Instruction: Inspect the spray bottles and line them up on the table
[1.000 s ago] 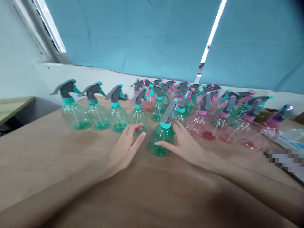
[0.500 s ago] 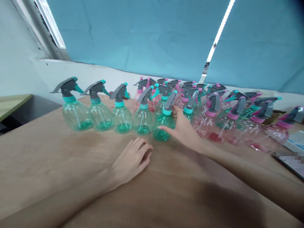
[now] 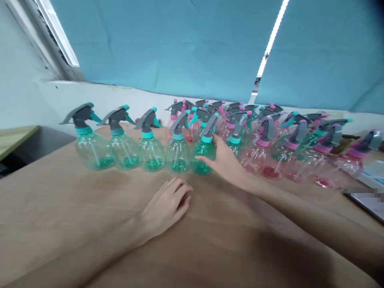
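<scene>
My right hand (image 3: 229,164) is wrapped round a green spray bottle (image 3: 203,156), with the thumb across its front and the fingers hidden behind. The bottle stands upright on the table at the right end of a front row. To its left are several more green spray bottles, the closest being one with a turquoise collar (image 3: 178,154). My left hand (image 3: 168,204) lies on the wooden table just in front of the row, loosely curled and holding nothing. Another green spray bottle (image 3: 235,144) stands just behind my right hand.
Several pink spray bottles (image 3: 271,160) crowd the right and back of the table (image 3: 90,212), mixed with green ones. A dark-edged flat object (image 3: 367,200) lies at the right. Blue cloth (image 3: 168,44) hangs behind the white sill. Another tabletop (image 3: 15,138) is at far left.
The green bottle in my right hand has shifted slightly to the left, closer to its neighbour in the row. My left hand stays on the table. The whole view has turned a little.
</scene>
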